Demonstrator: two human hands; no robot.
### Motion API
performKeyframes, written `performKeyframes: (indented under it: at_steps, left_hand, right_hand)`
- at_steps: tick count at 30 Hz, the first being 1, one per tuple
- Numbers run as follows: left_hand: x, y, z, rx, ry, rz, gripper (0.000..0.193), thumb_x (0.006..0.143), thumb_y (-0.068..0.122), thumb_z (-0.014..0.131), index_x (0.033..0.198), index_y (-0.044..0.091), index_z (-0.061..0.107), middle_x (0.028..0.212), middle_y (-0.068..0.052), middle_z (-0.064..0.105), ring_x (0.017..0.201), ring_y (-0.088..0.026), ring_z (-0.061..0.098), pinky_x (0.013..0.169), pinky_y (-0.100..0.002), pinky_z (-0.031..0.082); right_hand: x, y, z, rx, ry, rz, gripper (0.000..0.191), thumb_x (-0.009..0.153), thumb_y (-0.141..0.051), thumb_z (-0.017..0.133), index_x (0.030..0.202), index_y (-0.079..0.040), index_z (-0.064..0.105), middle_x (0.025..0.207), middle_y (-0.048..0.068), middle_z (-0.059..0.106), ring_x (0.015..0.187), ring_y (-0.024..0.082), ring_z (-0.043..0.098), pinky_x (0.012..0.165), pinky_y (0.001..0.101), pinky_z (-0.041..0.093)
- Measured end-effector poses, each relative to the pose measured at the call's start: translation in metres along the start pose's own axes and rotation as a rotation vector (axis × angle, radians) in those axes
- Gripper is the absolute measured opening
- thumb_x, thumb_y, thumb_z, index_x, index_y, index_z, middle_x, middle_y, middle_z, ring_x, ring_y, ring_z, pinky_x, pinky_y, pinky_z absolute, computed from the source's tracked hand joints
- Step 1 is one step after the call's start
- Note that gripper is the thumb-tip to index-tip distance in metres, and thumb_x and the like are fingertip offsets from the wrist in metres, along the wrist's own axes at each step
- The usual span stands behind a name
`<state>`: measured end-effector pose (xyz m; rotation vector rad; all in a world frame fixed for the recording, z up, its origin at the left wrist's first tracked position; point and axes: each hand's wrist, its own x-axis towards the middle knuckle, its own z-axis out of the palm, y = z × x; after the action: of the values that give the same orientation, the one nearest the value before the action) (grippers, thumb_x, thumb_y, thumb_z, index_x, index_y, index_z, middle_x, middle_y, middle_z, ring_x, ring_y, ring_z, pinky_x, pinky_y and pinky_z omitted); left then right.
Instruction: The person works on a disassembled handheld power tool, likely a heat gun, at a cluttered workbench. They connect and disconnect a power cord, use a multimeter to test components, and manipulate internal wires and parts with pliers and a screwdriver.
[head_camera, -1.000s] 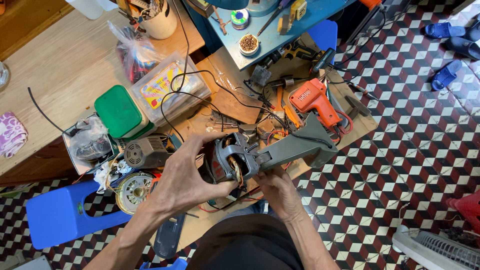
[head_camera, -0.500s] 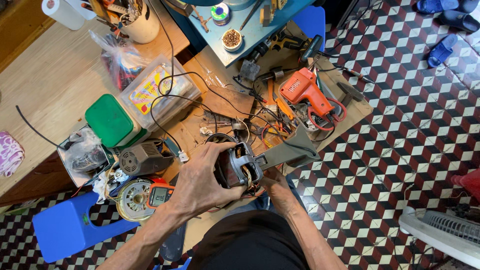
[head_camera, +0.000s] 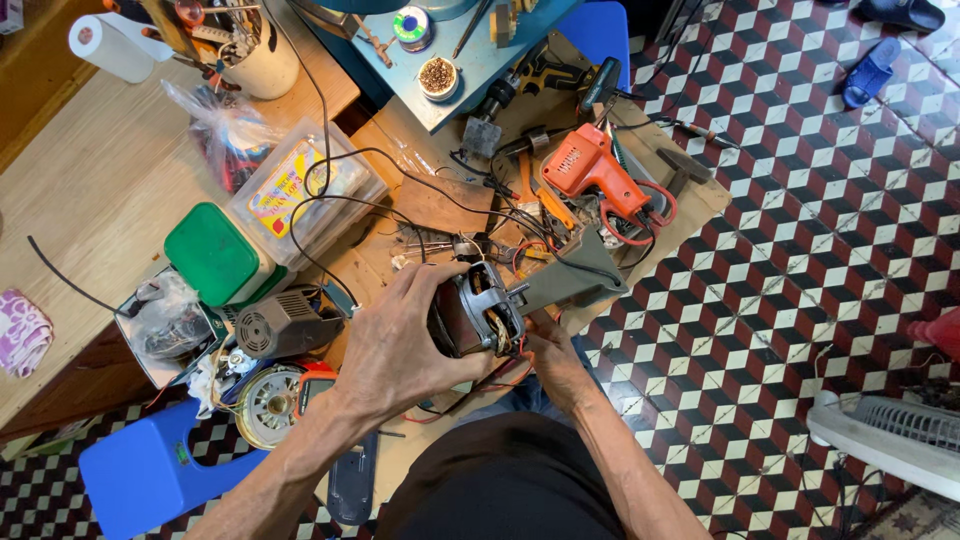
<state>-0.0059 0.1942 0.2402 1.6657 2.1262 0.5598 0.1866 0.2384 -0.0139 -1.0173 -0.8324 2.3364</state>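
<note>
Near the bottom centre of the view, over the person's lap, the left hand (head_camera: 395, 345) wraps its curled fingers around the dark body of a small electric motor (head_camera: 475, 312), gripping it firmly from the left. The right hand (head_camera: 548, 352) is closed beneath the motor's right end, where a grey angled bracket (head_camera: 570, 280) sticks out; its fingers are mostly hidden. The motor looks heavy, rigid and metal, with thin red wires that could snag, so the solid casing seems the safest place to hold. Both forearms reach up from the lower edge, elbows bent. Farther off, the cluttered workbench (head_camera: 100, 190) holds an orange drill (head_camera: 590, 170), a green-lidded box (head_camera: 212, 255) and a second motor (head_camera: 285, 322) to the left.
</note>
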Motion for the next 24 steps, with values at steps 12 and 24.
performKeyframes:
  at_steps: [12, 24]
  left_hand:
    - [0.005, 0.004, -0.003, -0.050, 0.045, 0.066, 0.084, 0.056, 0.036, 0.085, 0.130, 0.007, 0.057, 0.107, -0.014, 0.064, 0.096, -0.030, 0.068, 0.078, -0.043, 0.058]
    - [0.014, 0.014, -0.014, -0.072, 0.037, 0.034, 0.080, 0.061, 0.039, 0.084, 0.131, 0.007, 0.059, 0.109, -0.012, 0.064, 0.098, -0.027, 0.069, 0.082, -0.043, 0.057]
  right_hand:
    - [-0.041, -0.017, -0.029, -0.233, 0.046, 0.128, 0.059, 0.081, -0.002, 0.057, 0.140, -0.005, 0.056, 0.122, 0.009, 0.067, 0.115, 0.019, 0.064, 0.101, 0.0334, 0.051]
    - [-0.067, -0.013, -0.051, -0.312, 0.151, 0.198, 0.059, 0.082, -0.005, 0.057, 0.141, -0.005, 0.054, 0.123, 0.012, 0.068, 0.116, 0.020, 0.064, 0.102, 0.0334, 0.053]
